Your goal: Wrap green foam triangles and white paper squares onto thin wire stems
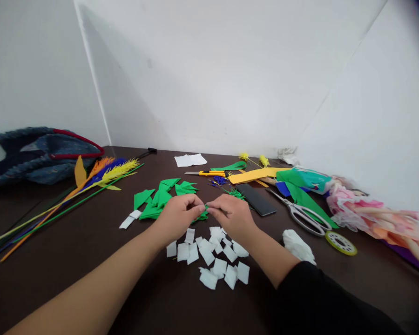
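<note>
My left hand (181, 212) and my right hand (232, 215) meet fingertip to fingertip above the middle of the table. Both are closed in a pinch on something tiny, too small to name; a hint of green shows there. A green paper piece (203, 216) lies partly hidden just behind the fingers. Beyond and left of my left hand is a loose pile of cut green paper pieces (160, 197). Several small white paper squares (206, 251) are scattered below the two hands, some overlapping.
At left lie coloured stems with feathery tips (120, 171) by a denim bag (61, 146). Behind my hands is a yellow cutter knife (211, 173). Rightward are a black phone (256, 199), scissors (305, 215), a tape roll (341, 243), crumpled tissue (298, 246) and dolls (366, 204).
</note>
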`<state>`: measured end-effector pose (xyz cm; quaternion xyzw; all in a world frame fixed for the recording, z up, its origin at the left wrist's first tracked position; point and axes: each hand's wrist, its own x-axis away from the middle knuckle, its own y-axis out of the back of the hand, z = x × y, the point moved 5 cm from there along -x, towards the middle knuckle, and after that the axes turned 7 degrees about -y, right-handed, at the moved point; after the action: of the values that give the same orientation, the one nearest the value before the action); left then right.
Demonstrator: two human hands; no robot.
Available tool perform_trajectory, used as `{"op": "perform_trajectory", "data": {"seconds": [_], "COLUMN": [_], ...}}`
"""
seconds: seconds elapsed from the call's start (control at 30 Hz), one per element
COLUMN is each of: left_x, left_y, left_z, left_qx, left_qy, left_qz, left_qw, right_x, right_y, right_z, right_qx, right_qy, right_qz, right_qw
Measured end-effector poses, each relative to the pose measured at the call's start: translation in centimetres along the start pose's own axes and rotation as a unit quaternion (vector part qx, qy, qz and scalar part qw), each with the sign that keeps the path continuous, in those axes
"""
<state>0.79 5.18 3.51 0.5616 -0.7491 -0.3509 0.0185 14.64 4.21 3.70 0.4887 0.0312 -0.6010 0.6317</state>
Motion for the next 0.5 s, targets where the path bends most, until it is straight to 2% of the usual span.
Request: {"op": "perform_trajectory", "data": {"seconds": [0.1,0.2,0.27,0.37,0.5], "left_x": [0.2,0.2,0.2,0.2,0.3], "left_y": [-0.8,-0.9,-0.7,-0.4,-0.2], "left_z": [0.8,0.9,0.6,-0.2,-1.0], "left_qx": [0.175,0.215,0.185,0.074,-0.063], "left_qy": [0.067,0.055,0.016,-0.052,-0.107], "left_qz": [0.054,0.064,0.050,0.028,0.000], "left_qw": [0.981,0.973,0.981,0.996,0.992], "right_x": [0.4,0.4,0.1,-0.2,-0.4], "right_y": [-0.1,0.0,0.2,0.4,0.2], "right_z": [0.8,1.0,0.8,0.1,-0.4], "right_qx": [0.053,0.053,0.027,-0.021,-0.067], "right_qy": [0.089,0.088,0.043,-0.057,-0.152], "right_qz": [0.011,0.020,0.014,0.007,0.013], "right_qw": [0.995,0.995,0.999,0.998,0.986]}}
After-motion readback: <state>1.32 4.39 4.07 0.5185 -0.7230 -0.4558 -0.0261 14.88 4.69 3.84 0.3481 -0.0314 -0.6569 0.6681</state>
